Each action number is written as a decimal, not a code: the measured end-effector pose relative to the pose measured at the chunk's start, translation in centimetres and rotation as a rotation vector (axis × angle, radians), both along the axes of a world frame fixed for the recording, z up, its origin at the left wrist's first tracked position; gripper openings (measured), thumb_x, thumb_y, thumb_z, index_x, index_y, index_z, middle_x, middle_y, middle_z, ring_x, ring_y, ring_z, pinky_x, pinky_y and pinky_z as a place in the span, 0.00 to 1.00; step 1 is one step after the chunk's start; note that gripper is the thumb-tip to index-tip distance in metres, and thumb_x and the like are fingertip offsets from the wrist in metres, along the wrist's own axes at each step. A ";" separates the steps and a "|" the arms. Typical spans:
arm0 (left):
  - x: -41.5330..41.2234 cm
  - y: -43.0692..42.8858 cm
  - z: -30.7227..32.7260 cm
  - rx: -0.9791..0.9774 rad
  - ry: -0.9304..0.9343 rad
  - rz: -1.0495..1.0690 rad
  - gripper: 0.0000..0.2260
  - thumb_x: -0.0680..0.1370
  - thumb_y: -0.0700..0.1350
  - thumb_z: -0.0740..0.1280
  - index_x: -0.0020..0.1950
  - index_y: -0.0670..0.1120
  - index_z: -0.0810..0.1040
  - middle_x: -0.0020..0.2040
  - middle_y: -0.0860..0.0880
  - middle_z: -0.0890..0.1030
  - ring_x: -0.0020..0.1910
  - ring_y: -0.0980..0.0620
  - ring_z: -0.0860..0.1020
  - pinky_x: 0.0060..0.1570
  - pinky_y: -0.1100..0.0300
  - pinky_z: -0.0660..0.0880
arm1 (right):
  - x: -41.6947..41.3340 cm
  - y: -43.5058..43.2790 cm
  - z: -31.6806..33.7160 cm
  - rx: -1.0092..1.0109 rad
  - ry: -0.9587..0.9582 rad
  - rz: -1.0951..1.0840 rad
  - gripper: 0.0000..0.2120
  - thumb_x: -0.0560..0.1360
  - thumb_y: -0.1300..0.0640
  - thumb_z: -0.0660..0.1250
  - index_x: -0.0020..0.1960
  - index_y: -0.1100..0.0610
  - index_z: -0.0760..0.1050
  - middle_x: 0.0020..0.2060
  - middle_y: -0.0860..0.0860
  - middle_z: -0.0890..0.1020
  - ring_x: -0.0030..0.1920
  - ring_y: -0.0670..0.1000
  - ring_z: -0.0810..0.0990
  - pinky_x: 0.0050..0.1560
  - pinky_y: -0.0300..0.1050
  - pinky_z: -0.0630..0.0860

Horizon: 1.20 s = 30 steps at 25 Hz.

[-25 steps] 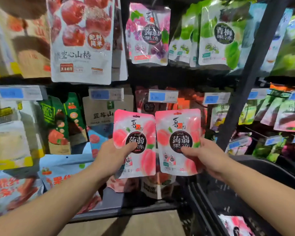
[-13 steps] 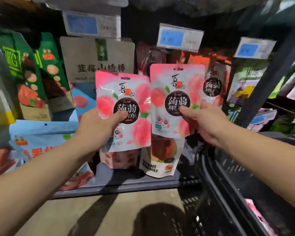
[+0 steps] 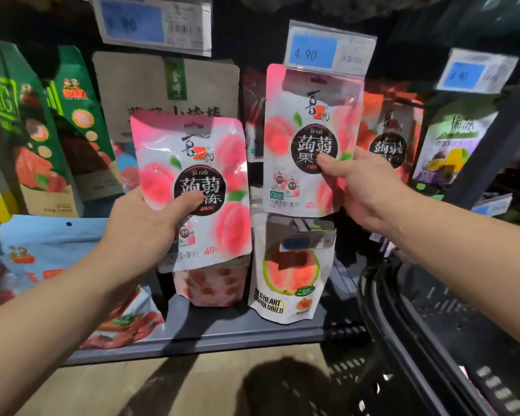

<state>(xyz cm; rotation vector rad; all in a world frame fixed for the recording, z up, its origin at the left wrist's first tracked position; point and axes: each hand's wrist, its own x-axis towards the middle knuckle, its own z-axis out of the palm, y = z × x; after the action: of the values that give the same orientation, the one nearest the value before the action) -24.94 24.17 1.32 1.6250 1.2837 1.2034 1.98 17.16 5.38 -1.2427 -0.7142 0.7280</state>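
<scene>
I hold two identical pink-and-white peach jelly pouches in front of a shop shelf. My left hand [image 3: 146, 223] grips the lower left corner of the left pouch [image 3: 198, 163], thumb across its black round label. My right hand [image 3: 364, 190] pinches the right pouch [image 3: 300, 115] at its right edge, thumb on the label. The right pouch is raised higher, with its top hang hole at the blue price tag [image 3: 327, 52]. More pouches of the same brand hang behind it on the right [image 3: 394, 136].
A dried guava pouch [image 3: 288, 283] and a pink snack pouch [image 3: 210, 286] hang below, over the grey shelf ledge [image 3: 207, 340]. Green snack bags [image 3: 42, 130] stand at the left. A black basket [image 3: 451, 340] sits at the lower right, beside a dark upright post [image 3: 493, 139].
The view has dropped and closed in on the shelf. My right hand has lifted its pouch up toward the price tag, apart from the left pouch, which stays lower.
</scene>
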 end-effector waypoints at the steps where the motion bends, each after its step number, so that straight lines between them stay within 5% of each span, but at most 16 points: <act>1: 0.0 0.1 -0.2 0.007 0.005 -0.003 0.15 0.76 0.52 0.76 0.35 0.45 0.78 0.23 0.60 0.76 0.22 0.63 0.72 0.24 0.69 0.67 | 0.0 0.0 0.1 -0.015 -0.017 0.000 0.13 0.76 0.68 0.71 0.60 0.64 0.80 0.47 0.55 0.86 0.34 0.45 0.83 0.31 0.36 0.77; 4: -0.1 0.1 -0.4 0.026 0.033 -0.002 0.14 0.76 0.51 0.75 0.37 0.43 0.80 0.24 0.57 0.78 0.23 0.65 0.73 0.24 0.73 0.67 | 0.1 0.3 -0.1 -0.048 -0.052 0.000 0.13 0.76 0.67 0.72 0.60 0.64 0.80 0.50 0.58 0.86 0.35 0.48 0.84 0.26 0.37 0.74; 9: -0.6 0.3 -0.8 0.032 0.061 0.017 0.15 0.76 0.52 0.76 0.40 0.41 0.82 0.34 0.47 0.83 0.26 0.59 0.75 0.23 0.71 0.67 | 0.2 1.2 -0.4 -0.005 -0.092 -0.018 0.08 0.75 0.67 0.73 0.52 0.59 0.83 0.46 0.56 0.88 0.44 0.54 0.87 0.45 0.49 0.83; 12: -0.8 0.3 -0.8 0.028 0.059 0.011 0.16 0.75 0.53 0.76 0.38 0.42 0.81 0.32 0.47 0.82 0.26 0.59 0.75 0.23 0.71 0.66 | 0.4 1.8 -0.8 -0.033 -0.104 -0.037 0.08 0.75 0.64 0.74 0.53 0.59 0.83 0.44 0.53 0.88 0.39 0.48 0.86 0.39 0.43 0.79; 16: 0.0 -0.1 -0.2 0.016 0.006 -0.027 0.16 0.76 0.50 0.76 0.33 0.44 0.77 0.24 0.55 0.79 0.24 0.60 0.74 0.24 0.70 0.67 | 1.4 4.0 -1.4 -0.111 -0.230 -0.069 0.10 0.75 0.58 0.76 0.54 0.60 0.81 0.43 0.54 0.86 0.39 0.53 0.82 0.34 0.43 0.73; 21: 2.9 0.1 0.4 0.021 -0.068 -0.107 0.16 0.75 0.47 0.76 0.35 0.38 0.78 0.24 0.53 0.77 0.22 0.60 0.71 0.24 0.71 0.66 | 1.9 8.5 -1.5 -0.211 -0.303 -0.158 0.17 0.76 0.52 0.75 0.59 0.59 0.74 0.54 0.57 0.83 0.53 0.59 0.83 0.56 0.55 0.80; 25: 4.2 1.0 0.7 0.021 -0.085 -0.136 0.11 0.75 0.49 0.77 0.38 0.45 0.80 0.28 0.58 0.81 0.26 0.65 0.76 0.28 0.74 0.69 | 1.7 11.2 -1.6 -0.404 -0.359 -0.160 0.29 0.76 0.38 0.71 0.66 0.58 0.73 0.60 0.54 0.80 0.61 0.58 0.79 0.66 0.57 0.75; 30: 4.3 2.0 0.8 0.021 -0.086 -0.086 0.13 0.75 0.49 0.76 0.38 0.42 0.79 0.29 0.51 0.81 0.25 0.62 0.74 0.26 0.72 0.69 | 2.0 13.5 -1.6 -0.375 -0.027 -0.076 0.22 0.79 0.47 0.71 0.66 0.61 0.74 0.62 0.54 0.76 0.54 0.59 0.77 0.48 0.57 0.85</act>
<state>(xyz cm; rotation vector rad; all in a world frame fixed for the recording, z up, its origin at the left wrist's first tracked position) -20.63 26.18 2.10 1.6092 1.1399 1.2242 3.94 30.70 3.80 -1.6145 -0.5630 0.8066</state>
